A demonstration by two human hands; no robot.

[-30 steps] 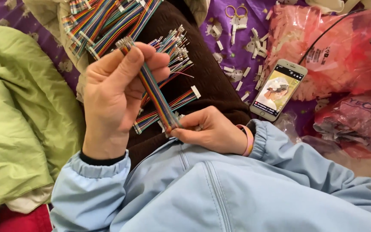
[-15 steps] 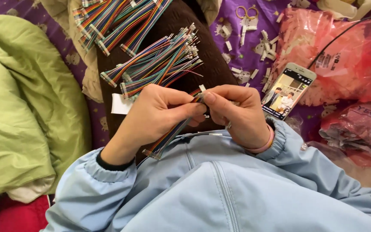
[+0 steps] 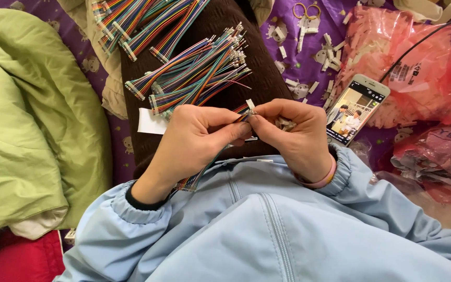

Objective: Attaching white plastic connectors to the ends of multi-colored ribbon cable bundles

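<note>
I see the green blanket (image 3: 22,130) filling the left, then the red plastic bags (image 3: 424,68) at right. On the brown lap cloth (image 3: 220,31) lie loose rainbow wire bundles (image 3: 194,78), with a phone (image 3: 356,108) just beside it. My left hand (image 3: 194,141) has its grip closed on one ribbon cable (image 3: 197,175) trailing toward the sleeve; my right hand (image 3: 293,133) pinches the cable's tip, fingertips meeting over a small white connector (image 3: 250,104)

Connector (image 3: 250,112) hidden between fingers (image 3: 238,130) (too small); scissors (image 3: 306,10) cut off.
</note>
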